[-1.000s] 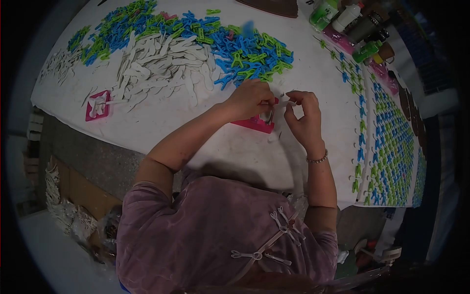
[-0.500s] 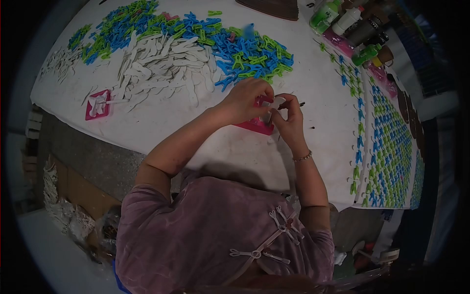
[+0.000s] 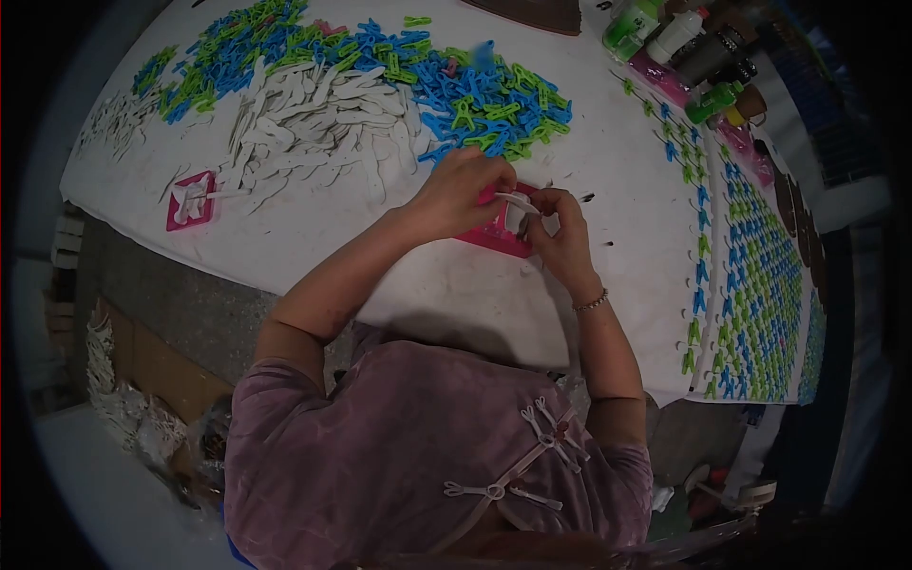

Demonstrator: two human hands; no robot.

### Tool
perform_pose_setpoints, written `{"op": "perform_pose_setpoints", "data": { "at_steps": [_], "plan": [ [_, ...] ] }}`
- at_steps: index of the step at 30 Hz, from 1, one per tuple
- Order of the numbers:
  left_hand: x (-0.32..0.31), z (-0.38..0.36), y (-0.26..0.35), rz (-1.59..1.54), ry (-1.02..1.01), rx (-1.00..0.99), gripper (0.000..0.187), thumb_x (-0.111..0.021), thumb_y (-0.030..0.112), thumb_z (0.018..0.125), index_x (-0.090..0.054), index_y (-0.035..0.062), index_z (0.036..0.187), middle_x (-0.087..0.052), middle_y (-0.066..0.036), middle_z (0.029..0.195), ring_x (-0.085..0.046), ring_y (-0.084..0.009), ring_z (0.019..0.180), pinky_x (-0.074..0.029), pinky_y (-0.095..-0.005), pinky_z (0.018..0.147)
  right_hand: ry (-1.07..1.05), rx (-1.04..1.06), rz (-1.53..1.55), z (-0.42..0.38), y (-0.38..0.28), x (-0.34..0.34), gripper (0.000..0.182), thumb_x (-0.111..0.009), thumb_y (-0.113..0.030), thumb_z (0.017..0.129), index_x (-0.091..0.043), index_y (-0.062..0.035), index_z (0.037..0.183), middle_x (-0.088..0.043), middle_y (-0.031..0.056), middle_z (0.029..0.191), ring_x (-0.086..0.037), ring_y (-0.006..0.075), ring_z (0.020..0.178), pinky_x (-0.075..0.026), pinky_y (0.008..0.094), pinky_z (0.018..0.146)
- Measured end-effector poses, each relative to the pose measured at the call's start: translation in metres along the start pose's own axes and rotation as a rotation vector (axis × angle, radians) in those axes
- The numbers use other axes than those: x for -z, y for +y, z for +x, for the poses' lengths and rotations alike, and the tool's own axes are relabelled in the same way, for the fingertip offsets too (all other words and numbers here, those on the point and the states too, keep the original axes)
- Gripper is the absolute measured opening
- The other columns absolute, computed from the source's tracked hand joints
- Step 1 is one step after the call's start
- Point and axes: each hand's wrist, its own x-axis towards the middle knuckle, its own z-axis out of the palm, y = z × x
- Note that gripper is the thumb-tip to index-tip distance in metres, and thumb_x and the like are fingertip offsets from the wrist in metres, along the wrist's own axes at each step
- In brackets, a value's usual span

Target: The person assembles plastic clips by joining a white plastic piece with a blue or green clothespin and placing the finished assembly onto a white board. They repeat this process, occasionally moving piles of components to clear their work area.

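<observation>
A slim white strip point(image 3: 518, 202) spans the gap between my hands. My left hand point(image 3: 458, 195) pinches its left end, fingers closed, while the thumb and fingers of my right hand point(image 3: 562, 236) close on its right end. Directly beneath lies a pink tray point(image 3: 516, 249) with something pale inside, partly covered by my hands. Beyond my left hand is a heap of blue and green clothespins point(image 3: 484, 104). Similar flat white strips point(image 3: 313, 119) form a pile to the left.
A smaller pink tray point(image 3: 193, 201) with white paste and a stick sits at the left. Rows of clothespins gripping small pieces point(image 3: 760, 285) fill the right side. Bottles point(image 3: 632, 28) stand at the back right. The table's front edge point(image 3: 228, 277) runs before me.
My left hand has shifted slightly left and my right hand slightly lower. More of the white strip and of the pink tray now shows between them.
</observation>
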Motion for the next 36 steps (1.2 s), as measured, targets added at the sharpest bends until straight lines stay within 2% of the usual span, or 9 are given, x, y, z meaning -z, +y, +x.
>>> {"op": "perform_pose_setpoints", "data": {
  "at_steps": [2, 8, 10, 26, 28, 30, 32, 34, 36],
  "plan": [
    [-0.009, 0.0, -0.005, -0.034, -0.011, 0.029, 0.025, -0.069, 0.011, 0.072, -0.058, 0.0104, 0.094, -0.063, -0.003, 0.086, -0.054, -0.0231, 0.087, -0.039, -0.0362, 0.08, -0.019, 0.001, -0.044, -0.003, 0.001, 0.005, 0.028, -0.061, 0.004, 0.074, -0.055, -0.0023, 0.101, -0.058, 0.0054, 0.093, -0.053, 0.0156, 0.082, -0.045, 0.0281, 0.077],
    [-0.021, 0.002, -0.008, -0.115, -0.035, 0.077, 0.025, -0.069, 0.012, 0.072, -0.057, 0.0105, 0.094, -0.064, -0.003, 0.086, -0.054, -0.0227, 0.087, -0.039, -0.0359, 0.08, -0.005, 0.014, -0.087, -0.006, -0.001, 0.013, 0.029, -0.062, 0.005, 0.072, -0.055, -0.0029, 0.099, -0.058, 0.0056, 0.093, -0.052, 0.0169, 0.081, -0.045, 0.0286, 0.075],
    [-0.02, 0.002, -0.008, -0.125, -0.038, 0.086, 0.025, -0.069, 0.012, 0.072, -0.057, 0.0105, 0.094, -0.064, -0.003, 0.086, -0.054, -0.0226, 0.087, -0.038, -0.0358, 0.081, 0.026, 0.013, -0.058, -0.006, -0.003, 0.012, 0.028, -0.067, -0.002, 0.07, -0.057, -0.0042, 0.096, -0.061, 0.01, 0.089, -0.055, 0.0248, 0.079, -0.045, 0.0359, 0.073],
    [-0.05, 0.027, 0.007, -0.26, -0.096, 0.089, 0.025, -0.067, 0.006, 0.07, -0.057, 0.0074, 0.092, -0.064, -0.006, 0.084, -0.057, -0.0238, 0.083, -0.045, -0.0352, 0.077, 0.034, 0.172, -0.306, 0.01, -0.043, 0.062, 0.035, -0.062, 0.002, 0.07, -0.056, -0.006, 0.104, -0.057, 0.0058, 0.084, -0.053, 0.0229, 0.081, -0.042, 0.0344, 0.079],
    [-0.047, 0.031, 0.009, -0.288, -0.087, 0.085, 0.024, -0.067, 0.006, 0.068, -0.057, 0.0073, 0.09, -0.065, -0.008, 0.083, -0.059, -0.0251, 0.078, -0.046, -0.0356, 0.075, 0.009, 0.005, -0.061, 0.015, -0.044, 0.063, 0.036, -0.064, -0.001, 0.072, -0.055, -0.0049, 0.107, -0.059, 0.0057, 0.09, -0.055, 0.0216, 0.089, -0.045, 0.0326, 0.08],
    [-0.036, 0.028, 0.009, -0.451, -0.045, 0.269, 0.029, -0.069, 0.005, 0.071, -0.055, 0.006, 0.096, -0.062, -0.008, 0.09, -0.06, -0.0202, 0.083, -0.047, -0.0307, 0.075, -0.005, -0.043, -0.016, 0.024, -0.025, 0.066, 0.035, -0.063, 0.0, 0.075, -0.056, -0.0044, 0.109, -0.06, 0.0051, 0.094, -0.056, 0.0176, 0.088, -0.045, 0.0296, 0.08],
    [-0.03, 0.021, 0.001, -0.53, -0.006, 0.285, 0.03, -0.069, 0.004, 0.073, -0.053, 0.0053, 0.098, -0.06, -0.007, 0.091, -0.058, -0.0171, 0.084, -0.047, -0.0281, 0.075, -0.017, -0.089, 0.03, 0.036, 0.005, 0.06, 0.033, -0.063, 0.001, 0.078, -0.056, -0.0039, 0.11, -0.06, 0.0045, 0.097, -0.056, 0.0136, 0.088, -0.046, 0.0266, 0.08],
    [-0.023, 0.015, -0.001, -0.608, 0.029, 0.304, 0.031, -0.069, 0.003, 0.075, -0.052, 0.0047, 0.1, -0.057, -0.006, 0.093, -0.057, -0.0139, 0.084, -0.047, -0.0256, 0.074, -0.054, -0.3, -0.007, 0.048, 0.044, 0.046, 0.022, -0.064, -0.016, 0.084, -0.062, -0.0017, 0.099, -0.066, 0.0102, 0.089, -0.062, 0.0229, 0.08, -0.048, 0.0319, 0.076],
    [-0.017, 0.01, 0.001, -0.642, 0.061, 0.352, 0.032, -0.068, 0.0, 0.078, -0.048, 0.0073, 0.102, -0.051, 0.0, 0.091, -0.047, -0.0075, 0.078, -0.042, -0.0219, 0.071, -0.051, -0.395, -0.047, 0.067, 0.079, 0.025, 0.024, -0.062, -0.023, 0.085, -0.064, -0.002, 0.096, -0.067, 0.0109, 0.085, -0.063, 0.0244, 0.078, -0.048, 0.0334, 0.075]
  ]
}}
